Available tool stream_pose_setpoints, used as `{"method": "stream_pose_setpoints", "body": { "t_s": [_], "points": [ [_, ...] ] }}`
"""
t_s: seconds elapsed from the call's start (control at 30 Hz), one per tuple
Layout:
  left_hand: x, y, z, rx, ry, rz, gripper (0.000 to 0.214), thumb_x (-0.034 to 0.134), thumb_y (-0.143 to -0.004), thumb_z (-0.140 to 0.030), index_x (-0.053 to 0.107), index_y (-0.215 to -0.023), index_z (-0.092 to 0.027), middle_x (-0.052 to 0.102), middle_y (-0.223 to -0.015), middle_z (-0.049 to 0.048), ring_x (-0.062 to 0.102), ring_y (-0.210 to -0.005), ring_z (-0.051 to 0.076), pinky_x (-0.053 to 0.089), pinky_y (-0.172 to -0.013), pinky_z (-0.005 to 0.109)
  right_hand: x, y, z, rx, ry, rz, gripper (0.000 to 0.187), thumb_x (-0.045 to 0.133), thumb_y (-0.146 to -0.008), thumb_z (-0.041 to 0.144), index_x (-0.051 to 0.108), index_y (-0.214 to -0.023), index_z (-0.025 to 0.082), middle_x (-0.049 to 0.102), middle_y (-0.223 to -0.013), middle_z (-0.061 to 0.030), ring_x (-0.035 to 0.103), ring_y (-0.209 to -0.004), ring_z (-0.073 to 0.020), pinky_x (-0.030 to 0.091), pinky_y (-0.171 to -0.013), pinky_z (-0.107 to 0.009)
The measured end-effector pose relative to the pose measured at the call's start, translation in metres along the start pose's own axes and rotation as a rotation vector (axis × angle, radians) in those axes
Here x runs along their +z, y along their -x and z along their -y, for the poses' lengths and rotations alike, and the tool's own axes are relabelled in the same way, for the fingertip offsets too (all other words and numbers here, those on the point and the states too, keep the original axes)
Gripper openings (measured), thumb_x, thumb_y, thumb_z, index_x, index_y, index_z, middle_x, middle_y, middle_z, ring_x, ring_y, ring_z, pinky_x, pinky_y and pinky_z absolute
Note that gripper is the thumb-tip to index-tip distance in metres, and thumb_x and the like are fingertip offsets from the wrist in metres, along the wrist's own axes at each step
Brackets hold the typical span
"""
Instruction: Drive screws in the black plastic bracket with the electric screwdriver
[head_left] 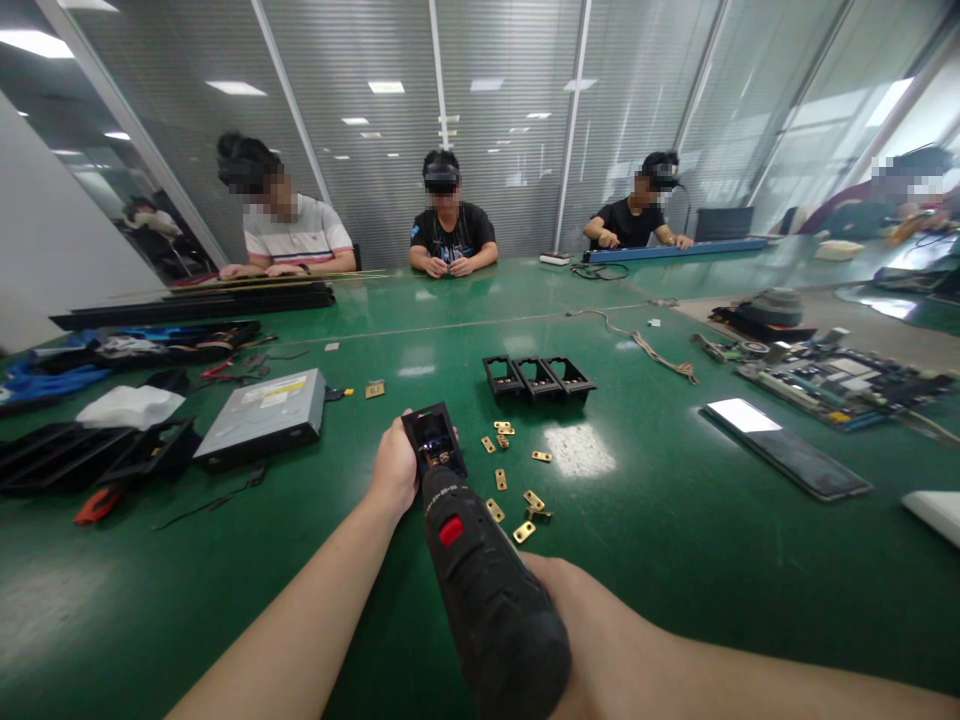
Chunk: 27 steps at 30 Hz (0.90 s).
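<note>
My left hand is closed around the left side of a small black plastic frame, tilted above the table. My right hand grips a black cordless drill with a red button; its body hides most of my fingers. The drill's front end points into the frame's opening, where some brassy metal shows, and the exact tip contact is hidden. Just right of the frame lie several small brass plates with holes. Beyond them stand three similar black frames side by side, with brassy parts inside.
On the left are a silver disc drive, black frames, white tissue and an orange-handled tool. A phone and a circuit board lie right. Several people sit along the green table's far side.
</note>
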<state>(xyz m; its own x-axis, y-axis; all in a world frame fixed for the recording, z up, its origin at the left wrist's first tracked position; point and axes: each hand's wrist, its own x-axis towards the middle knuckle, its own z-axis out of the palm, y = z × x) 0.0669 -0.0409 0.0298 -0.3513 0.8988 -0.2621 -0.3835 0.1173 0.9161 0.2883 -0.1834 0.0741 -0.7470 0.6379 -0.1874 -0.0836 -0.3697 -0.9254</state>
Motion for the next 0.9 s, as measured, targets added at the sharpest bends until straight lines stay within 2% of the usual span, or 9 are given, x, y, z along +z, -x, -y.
{"method": "stream_pose_setpoints", "body": {
  "t_s": [0.17, 0.37, 0.57, 0.7, 0.9],
  "points": [
    [-0.002, -0.001, 0.001, 0.016, -0.003, 0.012, 0.048, 0.043, -0.107, -0.038, 0.079, -0.091, -0.010, 0.082, -0.078, 0.0161, 0.079, -0.067, 0.027, 0.064, -0.064, 0.035, 0.001, -0.002, 0.000, 0.035, 0.034, -0.021, 0.068, 0.108, -0.046, 0.031, 0.069, -0.102, 0.021, 0.066, -0.090, 0.0014, 0.062, -0.083, -0.0213, 0.059, -0.096, -0.045],
    [-0.001, -0.001, 0.002, 0.010, 0.010, 0.004, 0.046, 0.047, -0.106, -0.041, 0.080, -0.092, -0.012, 0.082, -0.078, 0.0153, 0.080, -0.070, 0.028, 0.062, -0.064, 0.035, -0.003, -0.004, -0.006, 0.051, 0.024, -0.009, 0.071, 0.107, -0.044, 0.020, 0.072, -0.106, 0.019, 0.064, -0.087, 0.0037, 0.059, -0.078, -0.0170, 0.059, -0.090, -0.038],
    [-0.001, -0.001, 0.002, 0.021, 0.010, 0.004, 0.044, 0.047, -0.106, -0.040, 0.079, -0.092, -0.012, 0.081, -0.077, 0.0145, 0.079, -0.070, 0.027, 0.062, -0.065, 0.034, -0.004, -0.005, -0.014, 0.025, -0.043, 0.008, 0.054, 0.102, -0.064, 0.025, 0.073, -0.109, 0.018, 0.065, -0.086, 0.0030, 0.064, -0.081, -0.0183, 0.059, -0.093, -0.038],
    [-0.002, -0.001, 0.002, 0.015, 0.008, 0.002, 0.045, 0.047, -0.106, -0.041, 0.079, -0.094, -0.010, 0.082, -0.078, 0.0152, 0.079, -0.069, 0.028, 0.063, -0.065, 0.035, -0.003, -0.004, -0.014, 0.012, -0.047, 0.003, 0.071, 0.106, -0.049, 0.016, 0.072, -0.111, 0.018, 0.066, -0.088, 0.0038, 0.064, -0.083, -0.0187, 0.058, -0.093, -0.037],
    [-0.001, -0.002, 0.003, 0.015, 0.028, 0.009, 0.045, 0.047, -0.106, -0.041, 0.079, -0.092, -0.011, 0.081, -0.077, 0.0156, 0.079, -0.068, 0.028, 0.062, -0.064, 0.035, -0.002, -0.005, -0.012, 0.056, -0.032, -0.030, 0.077, 0.109, -0.040, 0.018, 0.072, -0.107, 0.020, 0.066, -0.089, 0.0040, 0.064, -0.083, -0.0196, 0.059, -0.096, -0.040]
  ]
}}
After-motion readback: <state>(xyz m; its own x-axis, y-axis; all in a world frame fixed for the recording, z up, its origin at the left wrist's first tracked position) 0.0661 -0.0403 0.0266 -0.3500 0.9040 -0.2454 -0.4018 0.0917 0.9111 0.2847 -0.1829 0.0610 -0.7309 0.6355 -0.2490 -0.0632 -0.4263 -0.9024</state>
